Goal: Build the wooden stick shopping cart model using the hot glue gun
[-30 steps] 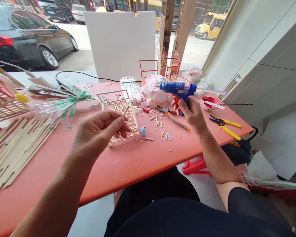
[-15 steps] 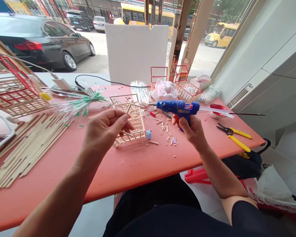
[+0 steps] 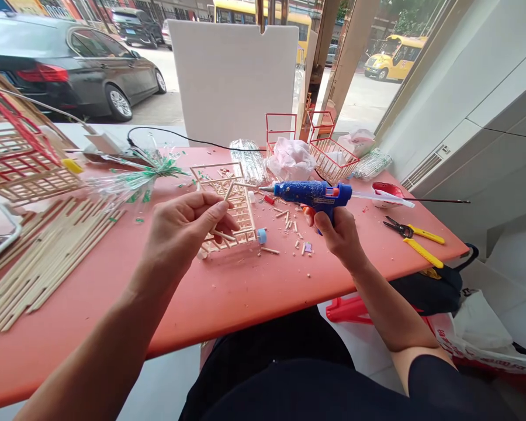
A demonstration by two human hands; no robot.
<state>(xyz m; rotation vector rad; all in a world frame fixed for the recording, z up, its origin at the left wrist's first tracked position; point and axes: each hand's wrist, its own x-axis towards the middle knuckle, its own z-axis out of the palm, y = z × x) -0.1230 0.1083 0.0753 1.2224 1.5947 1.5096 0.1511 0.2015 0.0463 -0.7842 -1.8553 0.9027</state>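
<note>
The left hand [image 3: 182, 231] pinches short wooden sticks [image 3: 229, 192] between thumb and forefinger above the table [image 3: 228, 307], in front of a slatted wooden frame [image 3: 246, 216]. To its right, the right hand [image 3: 344, 234] has its fingers wrapped around the handle of a blue glue gun [image 3: 302, 192], whose nozzle points left toward those sticks. Long wooden strips [image 3: 48, 257] lie at the left, yellow-handled pliers [image 3: 414, 237] at the right, and a white board [image 3: 239, 82] stands on the far side.
</note>
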